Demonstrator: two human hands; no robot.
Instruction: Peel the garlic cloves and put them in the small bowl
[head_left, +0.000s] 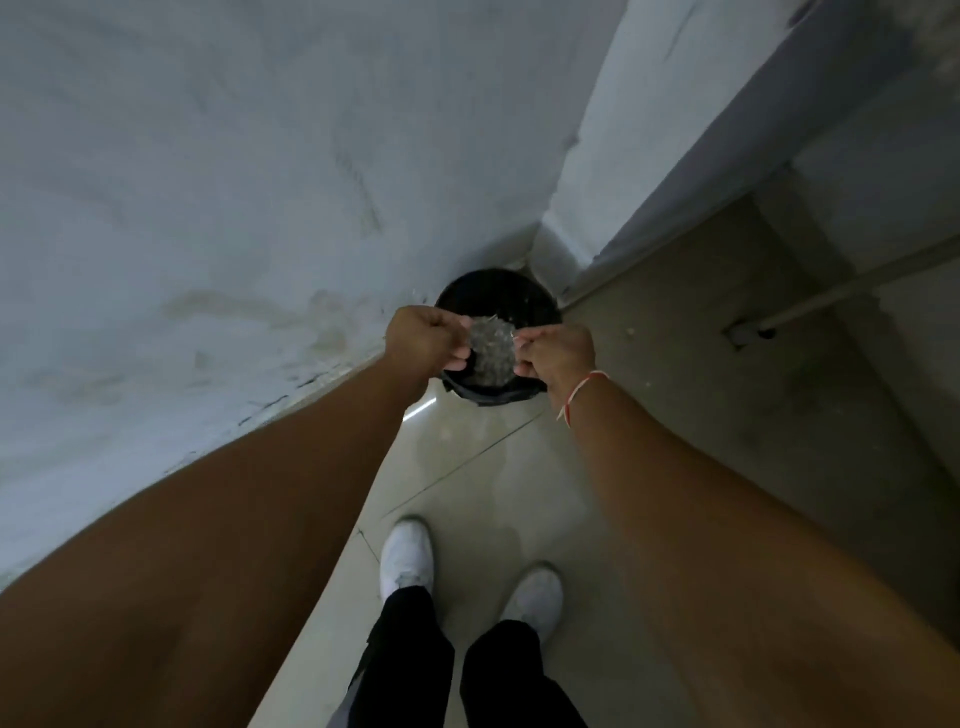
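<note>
I stand over a black bin (524, 296) that sits on the floor in a corner. Both hands hold a thin grey speckled sheet (491, 351) above the bin's mouth. My left hand (426, 338) pinches its left edge and my right hand (558, 353) pinches its right edge. A few pale flakes, perhaps garlic skins, lie on the sheet and inside the bin. No garlic cloves or small bowl are in view.
A white wall (208, 208) runs close on the left. A grey cabinet side (753, 389) stands on the right. The floor (467, 467) is pale tile. My two white shoes (408, 558) stand just behind the bin. A red and white string circles my right wrist (576, 397).
</note>
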